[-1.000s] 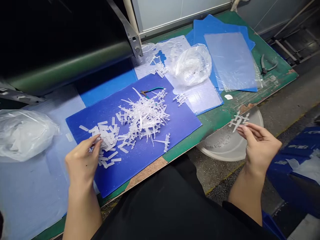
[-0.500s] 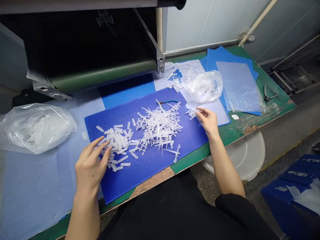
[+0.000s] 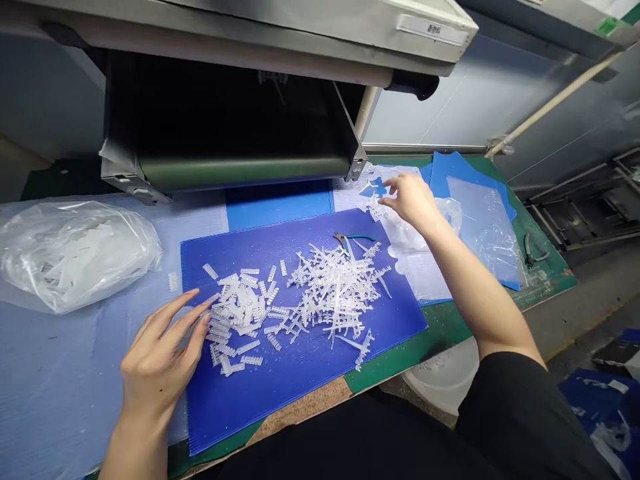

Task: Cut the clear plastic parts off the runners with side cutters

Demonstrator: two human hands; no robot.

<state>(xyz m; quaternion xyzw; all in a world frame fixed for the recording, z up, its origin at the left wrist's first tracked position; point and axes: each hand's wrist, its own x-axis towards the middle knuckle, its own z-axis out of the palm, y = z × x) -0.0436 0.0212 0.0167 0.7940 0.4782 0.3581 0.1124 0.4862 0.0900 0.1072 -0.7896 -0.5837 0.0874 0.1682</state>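
Observation:
My left hand (image 3: 160, 360) lies open at the left of a blue corrugated plastic sheet (image 3: 300, 393), its fingertips at the edge of a heap of small white plastic pieces (image 3: 235, 317). To the right of that heap is a tangled pile of translucent plastic runners (image 3: 335, 293). My right hand (image 3: 410, 200) reaches over a transparent bag (image 3: 415, 230), fingers apart, just beyond a small cluster of runners (image 3: 374, 208). Teal-handled side cutters (image 3: 350, 237) rest at the pile's far edge, with their jaws partly hidden by runners.
A bulging transparent bag of white pieces (image 3: 75, 257) lies at the left. A dark machine opening (image 3: 225, 120) overhangs the bench. Blue sheets under a transparent sheet (image 3: 480, 227) and a second pair of pliers (image 3: 534, 250) are at the right. A white basin (image 3: 440, 377) sits below the bench edge.
My right hand has moved from the blue sheet's edge farther back, over the bag. The view has tilted up, showing more of the machine. My left hand has opened wider at the heap.

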